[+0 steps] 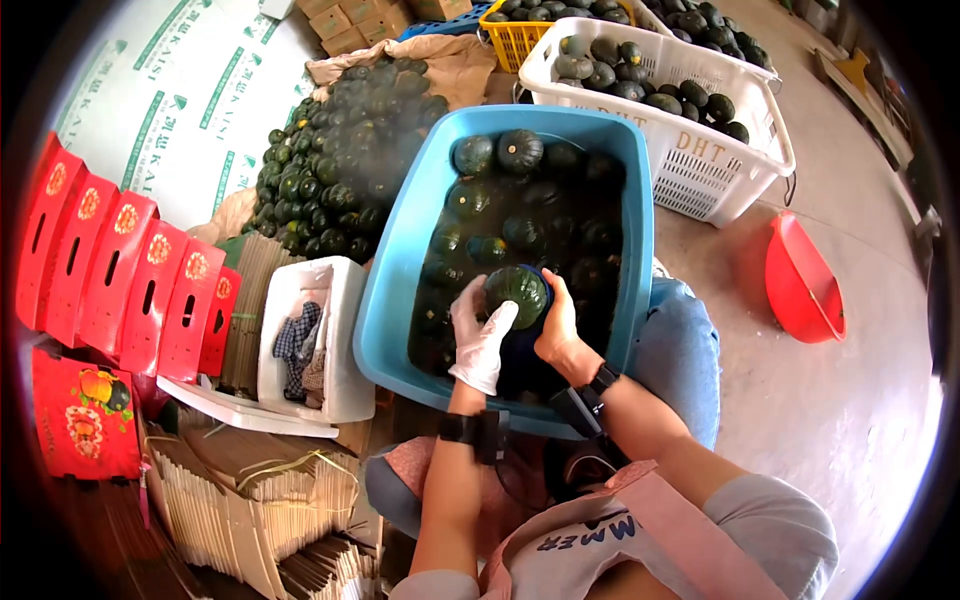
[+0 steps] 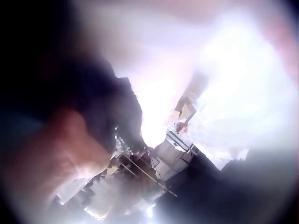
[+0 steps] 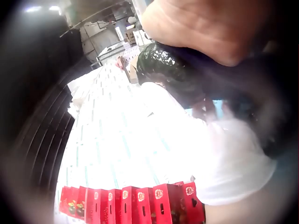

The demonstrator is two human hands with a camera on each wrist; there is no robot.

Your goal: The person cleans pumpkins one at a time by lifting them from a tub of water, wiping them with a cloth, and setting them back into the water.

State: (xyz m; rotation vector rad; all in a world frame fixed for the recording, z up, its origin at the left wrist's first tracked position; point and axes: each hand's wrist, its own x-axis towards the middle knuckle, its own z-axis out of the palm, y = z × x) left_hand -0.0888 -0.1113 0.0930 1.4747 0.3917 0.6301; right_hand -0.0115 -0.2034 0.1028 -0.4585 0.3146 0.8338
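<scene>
A green striped squash [image 1: 515,297] is held between both hands over the blue tub [image 1: 375,330]. My left hand [image 1: 480,335], in a white glove, grips its left side with the thumb across the front. My bare right hand [image 1: 560,325] holds the other side, with dark blue cloth between palm and squash. In the right wrist view, the wet squash [image 3: 161,65] sits between my right hand [image 3: 201,25] and the gloved left hand [image 3: 229,154]. Glare and blur fill much of the left wrist view, where the glove [image 2: 243,84] is overexposed.
Many squashes [image 1: 525,232] lie in the tub's murky water. A squash pile [image 1: 330,190] is behind left, white crates [image 1: 700,160] behind right. Red cartons [image 1: 110,260], a foam box [image 1: 345,350] and stacked cardboard [image 1: 280,510] stand left; a red basin [image 1: 800,285] is right.
</scene>
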